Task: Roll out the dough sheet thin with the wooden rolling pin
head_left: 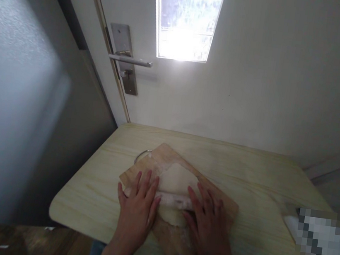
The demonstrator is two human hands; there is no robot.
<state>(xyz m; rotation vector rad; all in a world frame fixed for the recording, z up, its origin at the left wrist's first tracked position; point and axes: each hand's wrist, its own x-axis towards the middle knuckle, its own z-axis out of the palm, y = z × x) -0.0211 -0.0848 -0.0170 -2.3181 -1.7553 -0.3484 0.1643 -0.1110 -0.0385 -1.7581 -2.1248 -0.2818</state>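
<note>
A pale rolling pin [174, 200] lies across a flattened sheet of dough [178, 178], whose near part [172, 216] shows below the pin. My left hand [138, 207] rests palm down over the pin's left end, its fingers stretched out and spread past it. Over the right end lies my right hand [207, 222], also palm down, with fingers extended and apart. Neither hand has its fingers wrapped round the pin. Beneath the dough is a wooden cutting board [166, 154], set at an angle, with a metal ring handle [143, 154] at its far left edge.
The board lies on a light wood-patterned table [92, 192] with rounded corners. Behind it stands a white door [256, 93] with a lever handle [131, 61] and a bright glass pane [188, 21]. A grey panel [10, 123] rises at left. Something blurred out [325, 244] is at right.
</note>
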